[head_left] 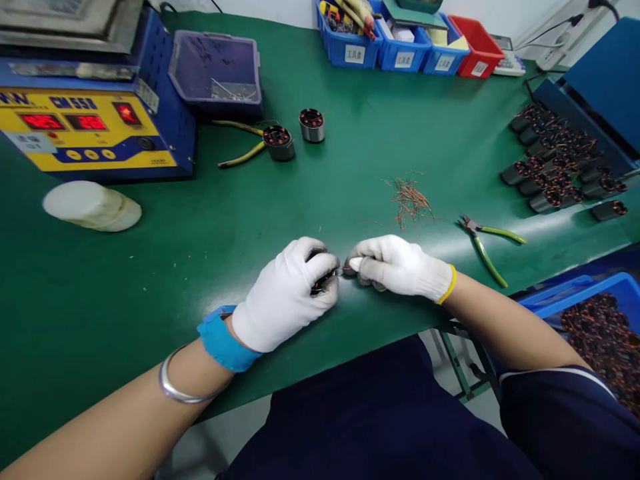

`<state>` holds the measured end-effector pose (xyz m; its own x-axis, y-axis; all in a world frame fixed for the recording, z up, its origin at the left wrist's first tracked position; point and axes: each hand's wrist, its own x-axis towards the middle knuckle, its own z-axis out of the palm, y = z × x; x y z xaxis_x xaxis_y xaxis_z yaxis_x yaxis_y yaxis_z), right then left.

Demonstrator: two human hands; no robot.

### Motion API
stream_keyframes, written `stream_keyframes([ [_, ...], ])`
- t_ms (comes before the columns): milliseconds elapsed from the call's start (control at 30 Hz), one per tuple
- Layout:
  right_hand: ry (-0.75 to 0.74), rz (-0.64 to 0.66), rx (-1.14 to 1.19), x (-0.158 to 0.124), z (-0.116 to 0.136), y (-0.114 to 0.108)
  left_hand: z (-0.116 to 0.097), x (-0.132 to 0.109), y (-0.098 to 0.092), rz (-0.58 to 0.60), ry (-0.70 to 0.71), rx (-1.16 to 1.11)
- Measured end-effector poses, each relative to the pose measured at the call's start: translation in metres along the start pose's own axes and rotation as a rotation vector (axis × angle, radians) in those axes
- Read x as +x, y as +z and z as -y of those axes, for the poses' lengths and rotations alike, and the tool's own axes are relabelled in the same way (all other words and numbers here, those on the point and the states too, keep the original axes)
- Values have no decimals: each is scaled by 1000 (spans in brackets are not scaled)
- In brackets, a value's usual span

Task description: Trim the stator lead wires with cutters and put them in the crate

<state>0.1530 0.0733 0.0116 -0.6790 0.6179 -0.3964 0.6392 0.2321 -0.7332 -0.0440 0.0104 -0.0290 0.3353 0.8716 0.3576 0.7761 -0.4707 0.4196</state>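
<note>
My left hand (287, 293), in a white glove with a blue cuff, is wrapped round a small dark motor stator (323, 277) with copper windings, resting at the near edge of the green mat (200, 267). My right hand (395, 267), in a white glove with a yellow cuff, is closed in a pinch right at the stator's side, its fingertips touching what looks like a thin wire; the wire itself is too small to make out clearly.
Copper wire scraps (410, 200) and green-handled cutters (487, 243) lie to the right. Two stators (279, 142) and yellow-handled pliers (240, 157) sit further back. A blue-yellow machine (85, 127), a white tape roll (93, 207), rows of stators (560, 167) and a blue bin (600, 327) surround the mat.
</note>
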Motion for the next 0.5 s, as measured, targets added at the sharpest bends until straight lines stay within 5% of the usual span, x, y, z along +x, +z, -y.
stream_keyframes([
  [267, -4, 15, -404, -14, -5, -18, 2, -4, 8, -33, 44, -3],
  [400, -66, -121, -379, -10, 5, -30, 1, -5, 12, -44, -2, -4],
  [500, 1, 59, -214, 6, 12, -28, 1, -6, 14, -55, -16, -20],
])
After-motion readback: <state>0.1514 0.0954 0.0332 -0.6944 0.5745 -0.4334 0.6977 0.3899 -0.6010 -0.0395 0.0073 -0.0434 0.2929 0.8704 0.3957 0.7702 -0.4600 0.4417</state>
